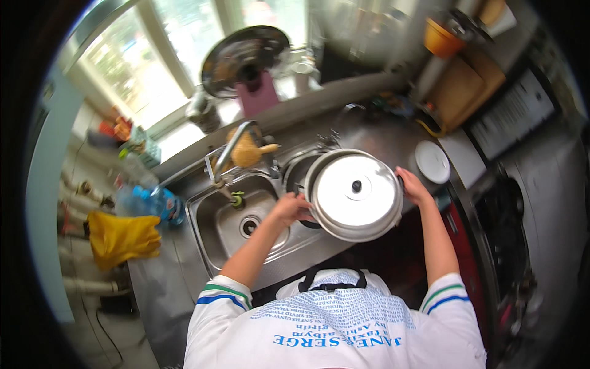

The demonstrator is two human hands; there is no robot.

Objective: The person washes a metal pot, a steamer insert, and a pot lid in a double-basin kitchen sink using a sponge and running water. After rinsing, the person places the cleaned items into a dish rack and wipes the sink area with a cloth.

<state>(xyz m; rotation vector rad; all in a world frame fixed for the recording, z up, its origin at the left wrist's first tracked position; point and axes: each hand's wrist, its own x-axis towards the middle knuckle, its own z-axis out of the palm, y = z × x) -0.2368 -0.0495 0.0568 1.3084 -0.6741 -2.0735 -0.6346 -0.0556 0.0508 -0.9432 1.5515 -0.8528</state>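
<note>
Between my two hands hangs a metal pot (321, 221) with a shiny metal lid (336, 198) set in its top and a black knob at the lid's middle. My left hand (291, 208) grips the pot's side handle near the sink. On the opposite side my right hand (413, 187) holds the other dark handle. The pot is over the counter's front edge and partly covers a dark round pan (297, 170) in the sink's second basin area. To the left lies a stainless steel sink basin (221, 230) with a drain and a curved faucet (235, 140).
A white plate (432, 161) lies right of my right hand, before a gas stove (500, 230). Yellow rubber gloves (124, 237) and a blue-labelled plastic bottle (168, 205) are at the left. A large round lid (244, 57) leans by the window; a cutting board (465, 92) stands at the back right.
</note>
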